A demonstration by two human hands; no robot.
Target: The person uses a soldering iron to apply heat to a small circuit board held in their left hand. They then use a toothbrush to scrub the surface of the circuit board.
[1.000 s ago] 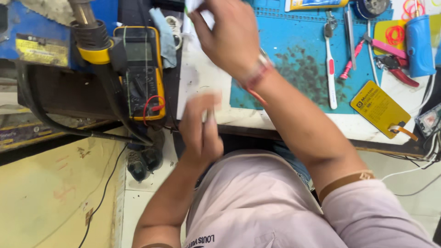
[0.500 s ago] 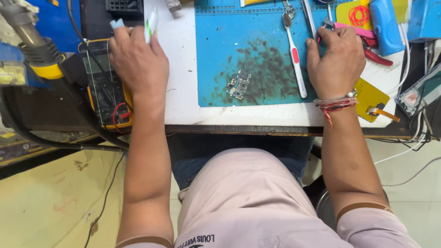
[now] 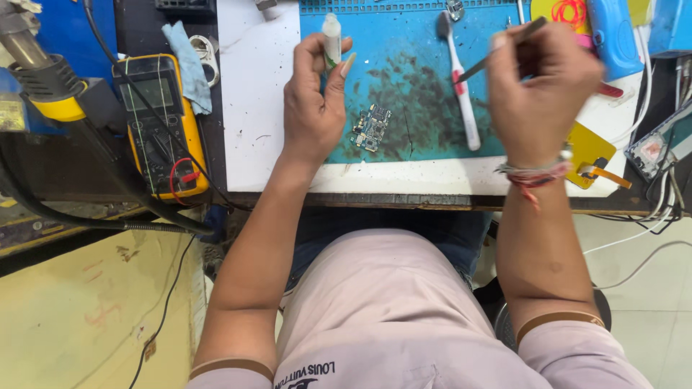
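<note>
My left hand holds a small white tube upright between thumb and fingers, over the left part of the blue work mat. A small circuit board lies on the mat just right of that hand. My right hand is raised over the mat's right side and grips thin metal tweezers that point up and to the left.
A white toothbrush lies on the mat between my hands. A yellow multimeter with leads and a blue cloth sit at the left, beside a hot-air tool. A yellow card and cables lie at the right.
My left hand came in from the multimeter to the mat with the white tube. My right hand lifted off the bench holding the tweezers. The view shifted right.
</note>
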